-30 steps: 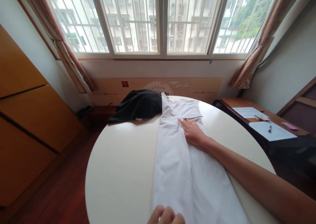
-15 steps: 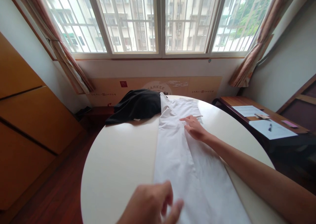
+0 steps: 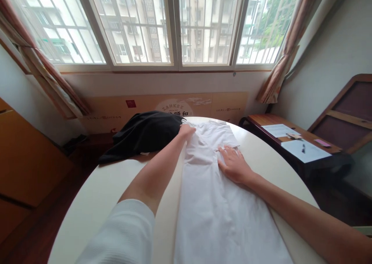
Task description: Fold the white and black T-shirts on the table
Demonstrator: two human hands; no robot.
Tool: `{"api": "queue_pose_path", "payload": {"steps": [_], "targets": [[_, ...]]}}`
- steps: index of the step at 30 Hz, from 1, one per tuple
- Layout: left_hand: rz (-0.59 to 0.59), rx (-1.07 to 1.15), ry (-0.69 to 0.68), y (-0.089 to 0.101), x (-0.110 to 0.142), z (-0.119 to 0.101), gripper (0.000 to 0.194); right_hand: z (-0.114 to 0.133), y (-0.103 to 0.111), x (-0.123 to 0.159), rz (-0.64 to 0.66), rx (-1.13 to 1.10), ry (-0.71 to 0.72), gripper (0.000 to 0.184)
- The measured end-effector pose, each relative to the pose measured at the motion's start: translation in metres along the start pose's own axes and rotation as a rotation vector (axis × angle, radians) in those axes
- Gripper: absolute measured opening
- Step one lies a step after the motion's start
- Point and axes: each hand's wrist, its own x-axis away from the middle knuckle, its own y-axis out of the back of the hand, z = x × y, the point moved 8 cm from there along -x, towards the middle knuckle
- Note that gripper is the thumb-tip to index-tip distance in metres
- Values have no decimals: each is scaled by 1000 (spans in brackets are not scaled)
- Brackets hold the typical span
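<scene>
White trousers (image 3: pixel 200 202) lie lengthwise over the round table, their two legs overlapping toward me. Wrinkles run across the upper end near the far edge. My left hand (image 3: pixel 186 130) reaches to the far left corner of the trousers, its fingers closed on the cloth there; the fingertips are partly hidden. On the right side of the upper part, my right hand (image 3: pixel 235 164) lies flat with its fingers stretched out, pressing on the fabric and holding nothing. A black cloth garment (image 3: pixel 145 134) is heaped just left of my left hand, partly over the table's far left edge.
The round white table (image 3: pixel 116 202) carries both garments. To the right stands a low wooden table (image 3: pixel 258 119) with paper sheets (image 3: pixel 305 149), a pen and a pink item. Behind are a printed panel (image 3: pixel 110 107), barred windows and tied curtains (image 3: pixel 273 81). An orange-brown cabinet (image 3: pixel 26 159) stands left.
My left hand has moved from the near edge to the far left corner of the trousers and closed on the cloth. My right hand has flattened from a pointing pose. The view has shifted right.
</scene>
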Motion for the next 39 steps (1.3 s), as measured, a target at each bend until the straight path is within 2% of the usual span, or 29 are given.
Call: {"api": "queue_pose_path", "payload": {"steps": [4, 7, 9, 11, 14, 20, 23, 25, 27, 29, 31, 33, 36, 39], "targets": [[-117, -28, 23, -4, -29, 4, 58, -12, 5, 2, 3, 4, -38, 68], [-157, -38, 22, -1, -33, 13, 60, -10, 11, 1, -3, 2, -17, 67], [-133, -52, 36, -4, -29, 18, 66, -9, 13, -1, 12, -5, -8, 66], [-53, -80, 53, -12, -20, 23, 76, -10, 11, -3, 39, -26, -12, 65], [45, -124, 45, -18, -6, 28, 74, -13, 7, -6, 47, -42, -12, 65], [-68, -158, -47, 7, 11, 30, 77, -16, 3, -6, 21, -26, -27, 73], [-189, -300, -195, 11, 40, 14, 60, -17, 2, -5, 29, -18, -31, 78], [-231, -397, -381, -2, 74, -3, 54, -17, 2, -5, 37, -9, -20, 80], [-132, -469, -604, -29, 111, -14, 57, -17, 2, -5, 44, -6, -15, 81], [51, -558, -728, -59, 139, -9, 69, -16, 3, -4, 49, -7, -10, 81], [179, -623, -692, -75, 150, 9, 81, -15, 5, -3, 53, -15, -8, 81], [185, -653, -607, -74, 151, 27, 89, -15, 6, -2, 58, -31, -9, 78], [96, -671, -452, -55, 157, 47, 90, -16, 6, -1, 59, -56, -19, 73], [0, -717, -354, -29, 184, 55, 75, -17, 3, 1, 55, -63, -28, 71]]}}
